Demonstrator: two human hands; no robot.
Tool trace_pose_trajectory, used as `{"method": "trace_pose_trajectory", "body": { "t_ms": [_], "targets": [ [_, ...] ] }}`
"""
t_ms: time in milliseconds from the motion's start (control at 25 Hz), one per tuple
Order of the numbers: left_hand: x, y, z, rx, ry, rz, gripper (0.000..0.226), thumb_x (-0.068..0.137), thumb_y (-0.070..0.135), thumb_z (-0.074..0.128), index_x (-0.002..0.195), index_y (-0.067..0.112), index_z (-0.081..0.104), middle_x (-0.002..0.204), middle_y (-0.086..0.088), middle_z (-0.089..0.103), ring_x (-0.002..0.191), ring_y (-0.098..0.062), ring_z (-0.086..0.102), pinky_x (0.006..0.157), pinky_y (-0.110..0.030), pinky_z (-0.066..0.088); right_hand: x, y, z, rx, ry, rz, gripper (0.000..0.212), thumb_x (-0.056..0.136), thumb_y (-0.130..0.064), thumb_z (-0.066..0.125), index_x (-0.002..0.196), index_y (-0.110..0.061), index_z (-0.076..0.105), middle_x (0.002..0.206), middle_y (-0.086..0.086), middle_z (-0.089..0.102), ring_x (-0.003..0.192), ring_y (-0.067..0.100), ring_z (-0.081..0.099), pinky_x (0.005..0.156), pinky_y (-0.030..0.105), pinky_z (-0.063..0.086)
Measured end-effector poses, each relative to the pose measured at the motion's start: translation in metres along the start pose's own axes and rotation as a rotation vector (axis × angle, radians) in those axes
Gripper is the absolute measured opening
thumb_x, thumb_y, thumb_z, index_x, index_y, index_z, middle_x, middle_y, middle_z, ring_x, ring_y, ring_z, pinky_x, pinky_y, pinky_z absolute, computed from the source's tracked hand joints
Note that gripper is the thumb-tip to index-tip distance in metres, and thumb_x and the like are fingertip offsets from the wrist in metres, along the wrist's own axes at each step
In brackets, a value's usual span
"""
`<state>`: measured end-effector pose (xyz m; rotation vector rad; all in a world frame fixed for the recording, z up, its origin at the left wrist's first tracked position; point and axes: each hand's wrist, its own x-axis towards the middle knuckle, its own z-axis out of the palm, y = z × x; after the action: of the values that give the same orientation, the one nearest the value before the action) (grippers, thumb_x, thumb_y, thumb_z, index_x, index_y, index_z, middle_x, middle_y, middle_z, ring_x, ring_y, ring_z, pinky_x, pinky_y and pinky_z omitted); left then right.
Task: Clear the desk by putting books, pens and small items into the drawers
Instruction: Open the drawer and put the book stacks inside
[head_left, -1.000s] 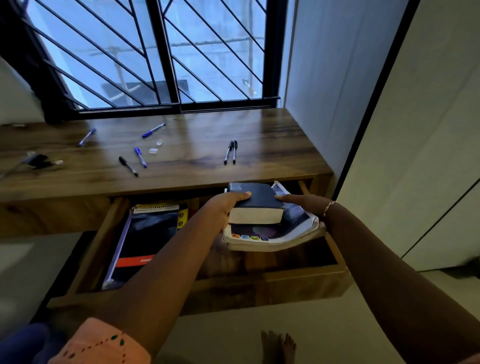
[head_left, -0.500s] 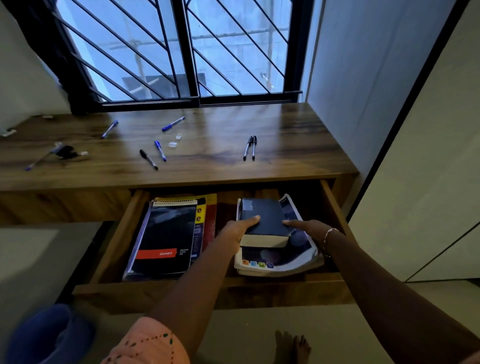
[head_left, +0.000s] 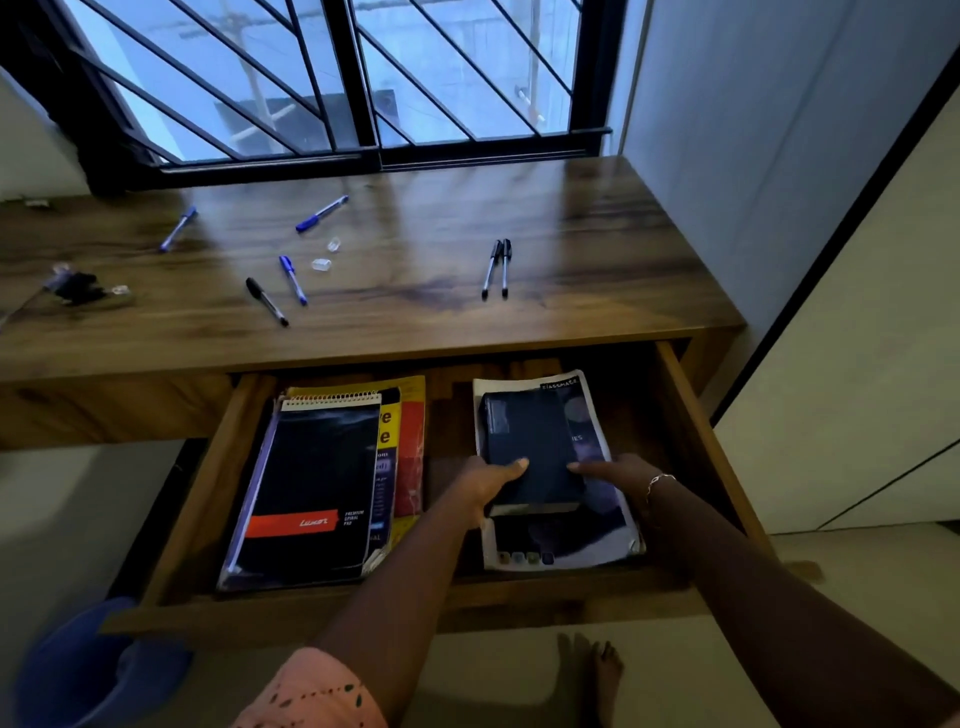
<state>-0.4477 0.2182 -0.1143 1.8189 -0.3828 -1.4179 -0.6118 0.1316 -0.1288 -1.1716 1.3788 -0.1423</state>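
Note:
The desk drawer (head_left: 693, 431) is pulled open. On its right side lies a white-covered notebook (head_left: 582, 543) with a thick dark book (head_left: 524, 441) on top. My left hand (head_left: 485, 486) holds the dark book's near left corner, thumb on its cover. My right hand (head_left: 615, 475) rests straight fingers on the book's near right edge. A black spiral pad (head_left: 311, 493) tops a stack of books in the drawer's left side. On the desk (head_left: 571, 249) lie two black pens (head_left: 497, 267), a blue pen (head_left: 293, 279), a black pen (head_left: 266, 301) and further blue pens (head_left: 322, 213).
Clear pen caps (head_left: 321, 265) and a small dark item (head_left: 78, 288) sit on the desk's left part. A barred window stands behind the desk, and a pale wardrobe wall (head_left: 831, 364) rises at the right. A blue bin (head_left: 88, 670) and my bare foot (head_left: 597, 675) are on the floor.
Both hands have lowered the dark book and white notebook from above the drawer down onto its floor. The view has shifted closer and lower.

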Motion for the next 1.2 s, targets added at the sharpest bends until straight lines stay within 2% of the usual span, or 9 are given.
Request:
{"method": "trace_pose_trajectory", "body": {
  "t_ms": [120,320,480,640,800,920,1000,1080,1200],
  "targets": [
    [0.012,-0.002,0.014,0.097,-0.014,0.036,0.056,0.087,0.021,0.064,0.134,0.003,0.038,0.138,-0.012,0.046,0.127,-0.028,0.044,0.098,-0.035,0.039,-0.003,-0.004,-0.007,-0.036,0.063,-0.005,0.065,0.074,-0.023,0.075,0.125,0.004,0.046,0.124,0.016,0.053,0.117,0.033,0.051,0.096,0.037,0.045],
    [0.03,-0.001,0.037,0.298,0.005,0.103,0.059,0.084,0.026,0.067,0.132,0.003,0.041,0.135,-0.014,0.049,0.123,-0.028,0.047,0.102,-0.038,0.043,-0.003,-0.005,-0.029,-0.206,0.145,0.018,0.072,0.073,-0.026,0.076,0.129,0.004,0.042,0.133,0.02,0.048,0.121,0.033,0.047,0.099,0.038,0.042],
    [0.034,-0.01,0.054,0.386,0.004,0.142,0.059,0.082,0.033,0.069,0.127,0.005,0.043,0.13,-0.013,0.051,0.118,-0.027,0.051,0.098,-0.04,0.046,-0.012,-0.009,-0.038,-0.567,0.215,0.022,0.06,0.079,-0.033,0.07,0.122,0.002,0.048,0.124,0.019,0.056,0.107,0.03,0.055,0.085,0.033,0.044],
    [0.034,-0.017,0.066,0.507,0.041,0.185,0.061,0.083,0.039,0.066,0.128,0.006,0.042,0.126,-0.013,0.052,0.114,-0.027,0.053,0.093,-0.039,0.049,-0.027,-0.017,-0.031,-0.953,0.378,-0.054,0.044,0.087,-0.035,0.06,0.113,0.0,0.056,0.116,0.018,0.062,0.107,0.03,0.059,0.083,0.032,0.046],
    [0.033,-0.017,0.065,0.583,0.056,0.233,0.061,0.082,0.043,0.066,0.126,0.007,0.045,0.123,-0.012,0.054,0.111,-0.026,0.055,0.09,-0.037,0.049,-0.029,-0.009,-0.027,-0.992,0.424,-0.097,0.038,0.089,-0.033,0.058,0.11,-0.001,0.058,0.113,0.018,0.063,0.105,0.03,0.059,0.083,0.033,0.047],
    [0.027,-0.021,0.053,0.594,0.006,0.295,0.057,0.083,0.043,0.064,0.126,0.009,0.045,0.124,-0.011,0.055,0.112,-0.025,0.055,0.088,-0.033,0.047,-0.034,-0.005,-0.019,-0.942,0.525,-0.114,0.043,0.087,-0.033,0.061,0.117,-0.003,0.053,0.123,0.02,0.052,0.113,0.034,0.052,0.088,0.039,0.046],
    [0.02,-0.023,0.039,0.716,0.004,0.386,0.053,0.085,0.042,0.061,0.127,0.014,0.044,0.124,-0.011,0.054,0.111,-0.024,0.054,0.093,-0.039,0.048,-0.039,-0.005,-0.01,-1.011,0.597,-0.199,0.045,0.087,-0.027,0.061,0.122,-0.004,0.047,0.128,0.021,0.043,0.119,0.036,0.044,0.094,0.04,0.043],
    [0.007,-0.024,0.018,0.981,0.102,0.558,0.055,0.09,0.038,0.055,0.137,0.017,0.036,0.129,-0.01,0.048,0.116,-0.024,0.049,0.096,-0.04,0.044,-0.044,-0.006,0.005,-1.099,0.607,-0.339,0.044,0.087,-0.025,0.059,0.123,-0.006,0.044,0.129,0.02,0.041,0.122,0.036,0.04,0.1,0.041,0.038],
    [-0.02,-0.029,-0.014,1.204,0.283,0.771,0.054,0.095,0.033,0.046,0.143,0.016,0.028,0.135,-0.008,0.042,0.122,-0.022,0.04,0.097,-0.032,0.038,-0.054,-0.007,0.042,-1.134,0.464,-0.446,0.045,0.09,-0.028,0.053,0.127,-0.005,0.04,0.133,0.022,0.039,0.129,0.038,0.032,0.11,0.044,0.028]
  ]
}}
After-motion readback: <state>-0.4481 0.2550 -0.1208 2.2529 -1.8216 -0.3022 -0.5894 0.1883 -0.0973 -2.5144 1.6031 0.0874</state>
